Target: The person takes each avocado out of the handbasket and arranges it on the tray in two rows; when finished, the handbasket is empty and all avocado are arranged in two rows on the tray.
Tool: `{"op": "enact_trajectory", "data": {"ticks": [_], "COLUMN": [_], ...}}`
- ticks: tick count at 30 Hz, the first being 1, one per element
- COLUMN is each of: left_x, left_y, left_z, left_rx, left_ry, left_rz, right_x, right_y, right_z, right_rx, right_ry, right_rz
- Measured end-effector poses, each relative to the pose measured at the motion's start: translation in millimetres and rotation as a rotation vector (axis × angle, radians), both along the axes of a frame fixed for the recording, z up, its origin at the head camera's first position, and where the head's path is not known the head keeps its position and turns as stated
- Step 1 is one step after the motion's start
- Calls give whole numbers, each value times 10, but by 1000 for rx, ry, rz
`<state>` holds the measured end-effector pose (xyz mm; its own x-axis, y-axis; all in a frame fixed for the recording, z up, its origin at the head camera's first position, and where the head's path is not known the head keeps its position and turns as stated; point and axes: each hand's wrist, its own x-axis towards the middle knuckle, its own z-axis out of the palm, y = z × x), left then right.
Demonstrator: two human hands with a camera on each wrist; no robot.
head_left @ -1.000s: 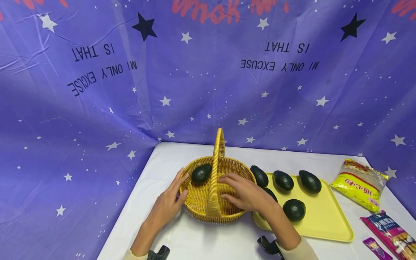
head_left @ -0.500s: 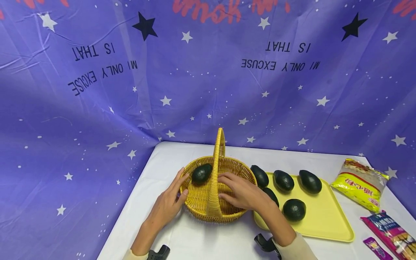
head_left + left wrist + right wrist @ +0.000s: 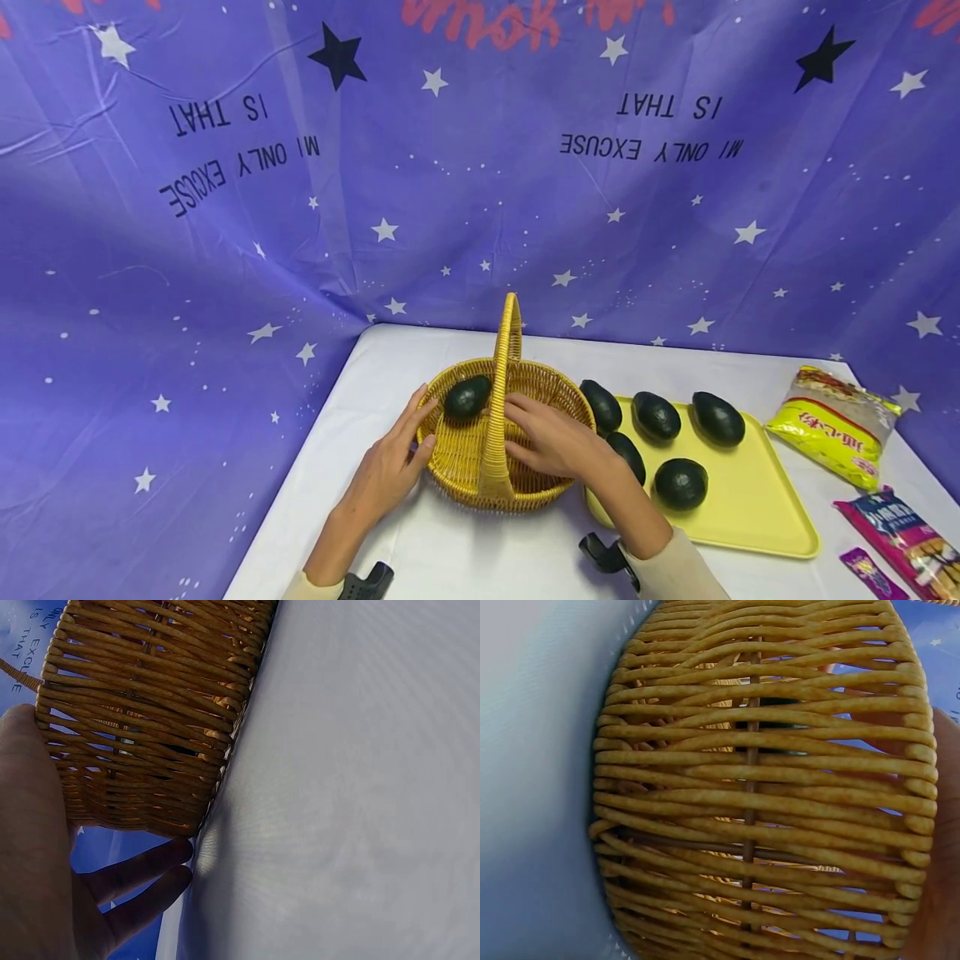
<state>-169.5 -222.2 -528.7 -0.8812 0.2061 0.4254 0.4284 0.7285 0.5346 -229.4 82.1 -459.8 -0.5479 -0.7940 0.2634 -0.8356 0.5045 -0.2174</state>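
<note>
A golden wicker basket (image 3: pixel 457 467) with a tall handle (image 3: pixel 495 417) stands on the white table. One dark green avocado (image 3: pixel 467 398) lies inside, left of the handle. My left hand (image 3: pixel 386 471) rests against the basket's left side, fingers fairly straight along the rim; in the left wrist view its thumb is by the rim and two fingertips (image 3: pixel 176 877) are low beside the wall. My right hand (image 3: pixel 558 442) reaches over the right rim into the basket, nothing seen in it; its fingertips are at the handle, close to the avocado. In the right wrist view the wicker partly hides it.
Right of the basket, a yellow tray (image 3: pixel 750 500) bears several avocados (image 3: pixel 681 484), some close to the basket. Beyond it lie a yellow food bag (image 3: pixel 836 425), a pink-and-blue snack packet (image 3: pixel 900 537) and a small purple packet (image 3: pixel 870 573). A purple star-printed cloth (image 3: pixel 480 183) hangs behind.
My right hand has shifted slightly leftward inside the basket, its fingertips now nearer the avocado. My left hand stays at the rim, and the basket looks unmoved.
</note>
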Motion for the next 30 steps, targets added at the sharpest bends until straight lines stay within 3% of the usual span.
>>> {"op": "enact_trajectory", "data": {"ticks": [21, 30], "left_x": [-8, -25], "left_y": [-13, -6], "left_z": [0, -11], "left_rx": [-11, -25], "left_ry": [12, 19], "left_rz": [6, 8], "right_x": [-113, -141], "right_y": [-128, -250], "right_z": [2, 34], "right_rx": [-32, -11], "right_ry": [-32, -90], "right_rz": [53, 49]}}
